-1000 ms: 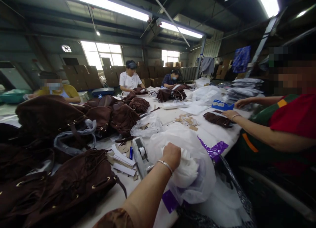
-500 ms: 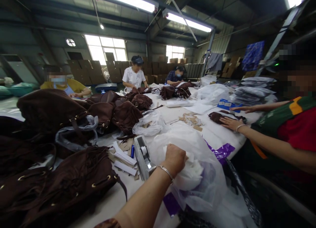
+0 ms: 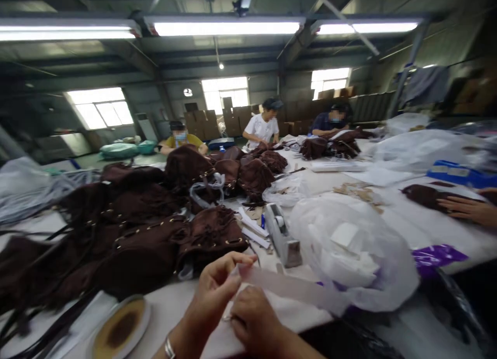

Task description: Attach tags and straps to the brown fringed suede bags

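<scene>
Near the table's front edge, my left hand (image 3: 215, 286), with a bracelet at its wrist, pinches the end of a thin translucent white strip (image 3: 289, 287). The strip stretches right towards a clear plastic bag (image 3: 392, 255) of white paper pieces. Whether it is paper or film I cannot tell. My right hand (image 3: 256, 315) is curled closed just below the strip, close to my left fingers; what it holds, if anything, is hidden. Beyond my hands stands a grey tape dispenser (image 3: 283, 240). A dark brown drawstring bag (image 3: 212, 232) lies to the left of it.
More brown bags (image 3: 151, 245) are heaped at left. A round dish (image 3: 120, 328) with brownish contents sits at front left. White card strips (image 3: 254, 227) lie by the dispenser. At right, a co-worker's hand (image 3: 466, 209) rests on brown material near a blue dispenser (image 3: 458, 172).
My left hand has come back from the plastic bag and now holds the translucent strip. My right hand has come into view. The view has swung left.
</scene>
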`<action>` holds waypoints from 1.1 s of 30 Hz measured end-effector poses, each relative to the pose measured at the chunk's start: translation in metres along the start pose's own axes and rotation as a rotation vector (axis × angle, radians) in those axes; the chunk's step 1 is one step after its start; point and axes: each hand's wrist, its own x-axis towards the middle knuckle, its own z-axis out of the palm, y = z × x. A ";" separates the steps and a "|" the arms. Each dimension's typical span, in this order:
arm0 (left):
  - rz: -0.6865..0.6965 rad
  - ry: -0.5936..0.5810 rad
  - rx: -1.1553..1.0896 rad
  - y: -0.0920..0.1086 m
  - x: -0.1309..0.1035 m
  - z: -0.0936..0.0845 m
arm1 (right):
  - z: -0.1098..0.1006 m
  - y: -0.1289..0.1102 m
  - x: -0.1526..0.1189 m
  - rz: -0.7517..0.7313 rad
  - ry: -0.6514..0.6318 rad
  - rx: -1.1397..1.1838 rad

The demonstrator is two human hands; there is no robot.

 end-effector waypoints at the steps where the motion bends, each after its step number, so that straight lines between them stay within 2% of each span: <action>1: -0.011 0.081 -0.070 0.003 -0.020 -0.023 | 0.031 -0.020 0.001 0.001 -0.010 0.014; 2: -0.003 0.159 -0.128 0.004 -0.040 -0.045 | 0.055 -0.034 -0.001 0.011 -0.001 0.016; 4: 0.035 0.300 -0.203 0.005 -0.078 -0.080 | 0.083 -0.046 -0.006 0.014 0.045 0.001; 7: 0.074 0.470 -0.272 0.004 -0.124 -0.112 | 0.088 -0.039 -0.006 -0.056 0.048 0.029; 9: 0.065 0.532 -0.280 0.003 -0.144 -0.122 | 0.082 -0.036 -0.002 -0.078 -0.041 0.053; 11: 0.060 0.533 -0.261 0.001 -0.156 -0.129 | 0.076 -0.040 0.003 -0.082 -0.109 0.067; 14: 0.063 0.477 -0.185 -0.004 -0.166 -0.139 | 0.073 -0.050 0.006 -0.065 -0.116 0.076; 17: -0.022 0.442 0.033 -0.012 -0.170 -0.150 | 0.074 -0.055 0.008 -0.026 -0.130 0.092; 19: -0.098 0.422 0.129 -0.018 -0.171 -0.155 | 0.073 -0.056 0.010 0.008 -0.153 0.112; 24: -0.198 0.404 0.102 -0.036 -0.168 -0.153 | 0.068 -0.062 0.017 0.116 -0.202 0.217; 28: -0.253 0.460 0.206 -0.047 -0.162 -0.145 | 0.066 -0.075 0.024 0.159 -0.219 0.286; 33: -0.225 0.415 0.323 -0.059 -0.141 -0.125 | 0.054 -0.089 0.036 0.134 -0.260 0.368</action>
